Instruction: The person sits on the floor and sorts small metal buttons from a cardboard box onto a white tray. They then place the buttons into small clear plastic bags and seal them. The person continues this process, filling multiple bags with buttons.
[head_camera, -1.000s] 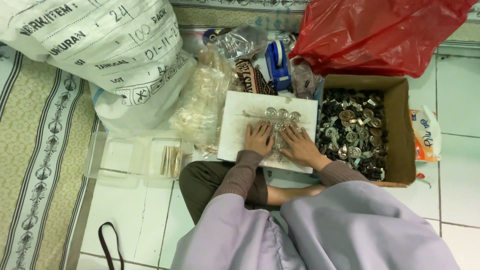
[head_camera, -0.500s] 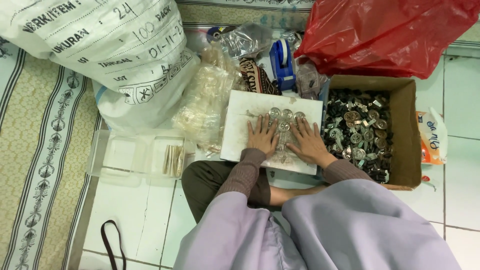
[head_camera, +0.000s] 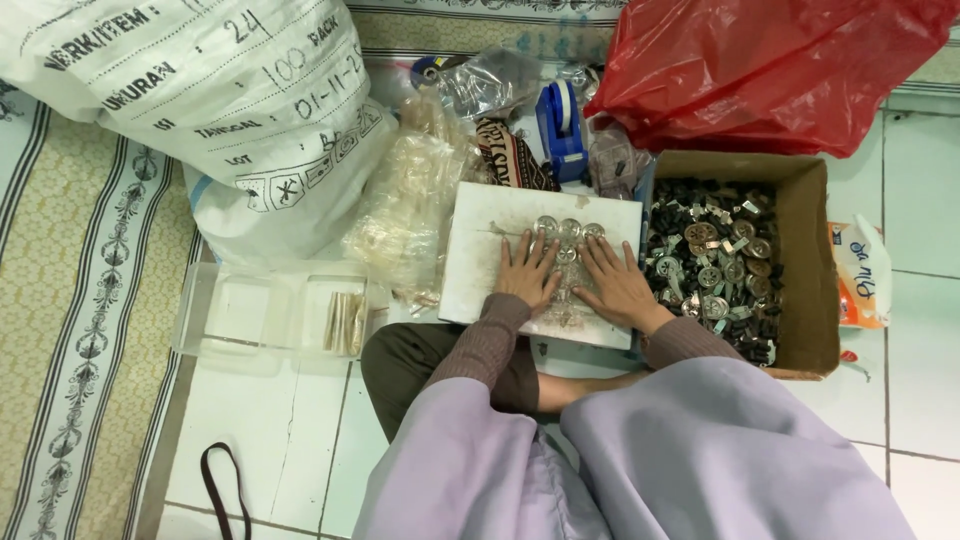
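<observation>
My left hand (head_camera: 526, 270) and my right hand (head_camera: 617, 285) lie flat, fingers spread, on a white board (head_camera: 480, 255) on the floor in front of my lap. Between and just beyond the fingertips sit several small round silver metal pieces (head_camera: 566, 230) in a cluster. Neither hand grips anything; the fingers press around the pieces. To the right of the board stands an open cardboard box (head_camera: 810, 260) filled with many more dark and silver metal parts (head_camera: 712, 262).
A big white printed sack (head_camera: 190, 100) lies at the upper left, a red plastic bag (head_camera: 770, 70) at the upper right. Clear plastic bags (head_camera: 410, 210), a blue tape dispenser (head_camera: 563, 125), a clear tray (head_camera: 270, 310) and a patterned mat (head_camera: 70, 330) surround the board.
Both hands have stayed on the board over the metal pieces, shifting only slightly. The camera view has tilted a little.
</observation>
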